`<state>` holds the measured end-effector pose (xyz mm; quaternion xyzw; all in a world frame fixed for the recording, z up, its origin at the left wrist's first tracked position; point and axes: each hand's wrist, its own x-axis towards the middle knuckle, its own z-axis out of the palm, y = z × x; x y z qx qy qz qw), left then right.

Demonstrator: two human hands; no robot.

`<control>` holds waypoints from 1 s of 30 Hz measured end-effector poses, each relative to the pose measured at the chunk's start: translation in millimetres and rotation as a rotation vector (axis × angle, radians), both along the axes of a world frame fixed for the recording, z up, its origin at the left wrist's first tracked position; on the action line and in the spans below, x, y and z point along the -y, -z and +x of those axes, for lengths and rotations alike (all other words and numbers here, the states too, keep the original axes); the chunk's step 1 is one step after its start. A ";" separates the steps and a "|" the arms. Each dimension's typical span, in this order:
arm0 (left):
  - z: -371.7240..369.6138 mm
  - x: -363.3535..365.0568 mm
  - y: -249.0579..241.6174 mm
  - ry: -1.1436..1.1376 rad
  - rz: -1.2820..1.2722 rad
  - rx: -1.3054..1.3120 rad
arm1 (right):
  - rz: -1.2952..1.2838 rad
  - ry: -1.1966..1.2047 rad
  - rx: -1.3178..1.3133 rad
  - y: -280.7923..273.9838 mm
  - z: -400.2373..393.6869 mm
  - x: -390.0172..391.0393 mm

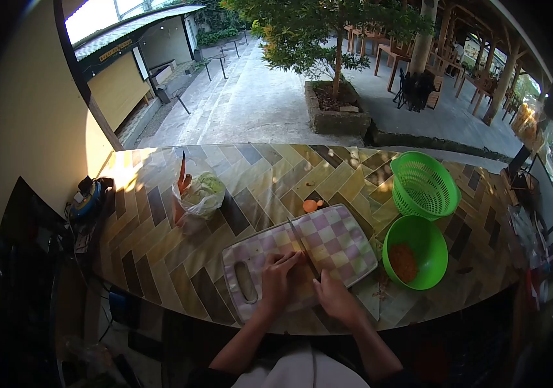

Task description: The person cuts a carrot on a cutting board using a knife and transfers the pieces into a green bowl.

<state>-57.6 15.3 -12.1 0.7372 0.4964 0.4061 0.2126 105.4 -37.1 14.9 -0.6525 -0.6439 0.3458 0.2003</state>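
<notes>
A checkered pink-and-white cutting board (336,234) lies at a slant on the table in front of me. My right hand (333,299) is closed around the handle of a knife (303,244), its blade pointing away from me over the board. My left hand (278,279) rests on the board left of the blade, fingers curled and pressed down. At its fingertips, beside the blade, shows a bit of orange carrot (302,254), mostly hidden by the fingers. Orange carrot ends (312,205) lie just beyond the board's far edge.
On the right stand a green bowl (433,253) holding finely cut orange carrot (403,262) and a green colander (429,173) behind it. A plastic bag (200,196) with vegetables sits left on the patterned table (160,258). Beyond the table, a tree grows in a planter (336,120).
</notes>
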 end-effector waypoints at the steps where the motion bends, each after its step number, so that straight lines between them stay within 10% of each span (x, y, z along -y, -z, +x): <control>1: -0.3 -0.3 -0.6 -0.001 0.007 0.007 | -0.005 -0.002 -0.003 2.4 0.0 -4.0; 30: 1.2 5.2 -2.7 -0.037 0.031 -0.018 | 0.136 0.122 0.008 -4.2 -1.7 36.8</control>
